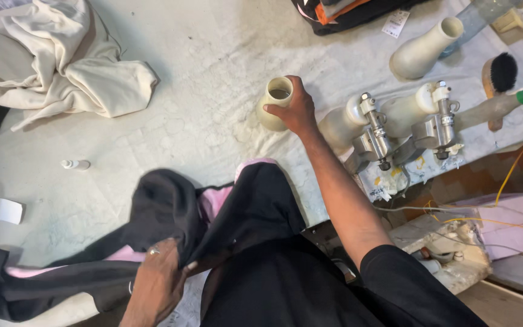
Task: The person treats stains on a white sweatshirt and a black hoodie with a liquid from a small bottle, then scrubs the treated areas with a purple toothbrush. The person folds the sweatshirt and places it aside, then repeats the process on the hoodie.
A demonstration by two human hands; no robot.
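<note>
Pressing work sits at the changeover: the right hand [296, 109] wraps around a cream vase-shaped form [276, 103] standing upright on the padded table [201, 72], while the left hand [158, 281] pinches a black-and-pink garment [237, 212] lying below the form. Fitting cloth to that form would likely call for lifting both together. Right of the form stand two clamped metal fixtures [404, 130]; a second cream form [422, 51] and a brush [500, 75] lie beyond, clear of the reach. Left of it lies a cream garment [62, 60].
</note>
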